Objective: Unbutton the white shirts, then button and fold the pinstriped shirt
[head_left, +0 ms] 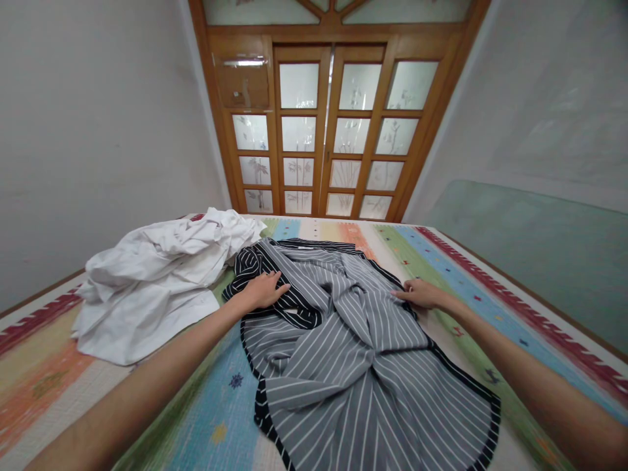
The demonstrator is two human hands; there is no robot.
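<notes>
A grey shirt with white stripes lies rumpled on the bed cover, its folds twisting together near the middle. Dark striped edging runs along its curved hem and sides. My left hand rests palm down on the bunched black striped part at the shirt's left, fingers stretched out and apart. At the shirt's right edge, my right hand has its fingers closed in a pinch on the dark-edged cloth. What lies beneath the folds is hidden.
A crumpled white cloth lies left of the shirt. Underneath is a colourful striped bed cover. Wooden doors with glass panes stand beyond the bed's far edge. A pale green panel rises along the right side, and walls flank both sides.
</notes>
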